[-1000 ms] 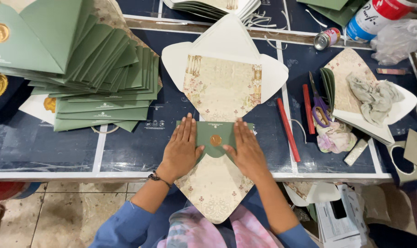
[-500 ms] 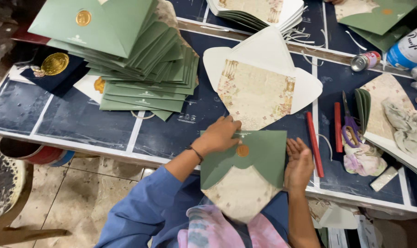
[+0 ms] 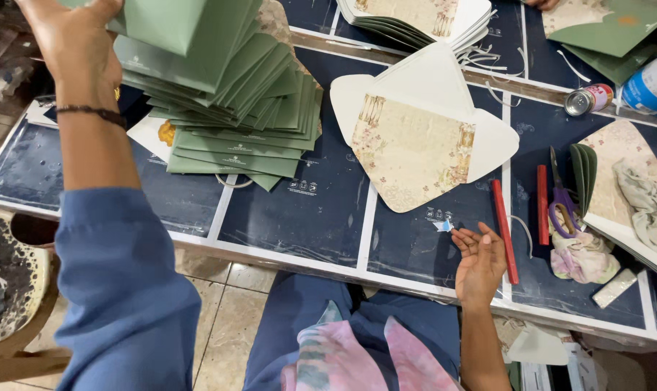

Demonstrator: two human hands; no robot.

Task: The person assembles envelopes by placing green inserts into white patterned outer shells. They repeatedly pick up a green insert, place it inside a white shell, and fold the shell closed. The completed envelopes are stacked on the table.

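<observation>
My left hand [image 3: 75, 43] is raised at the far left and grips a folded green envelope [image 3: 176, 25] over the tall fanned stack of green envelopes [image 3: 234, 123]. My right hand [image 3: 479, 262] rests palm up, fingers apart, at the near edge of the dark blue table [image 3: 307, 217], holding nothing. Just beyond it lies an unfolded white envelope [image 3: 419, 137] with a cream floral lining, its flaps spread. A small scrap of blue paper [image 3: 443, 226] sits near my right fingertips.
Two red sticks [image 3: 504, 228] and purple-handled scissors [image 3: 564, 203] lie right of my right hand, beside crumpled cloth [image 3: 582, 257]. A stack of unfolded envelopes [image 3: 415, 18] sits at the back, a small can [image 3: 582, 100] and a white bottle [image 3: 651, 83] at the right. A woven chair [image 3: 10, 289] stands at the left.
My left hand has lifted the folded green envelope from in front of me up to the stack at the left. My right hand has let go and turned palm up.
</observation>
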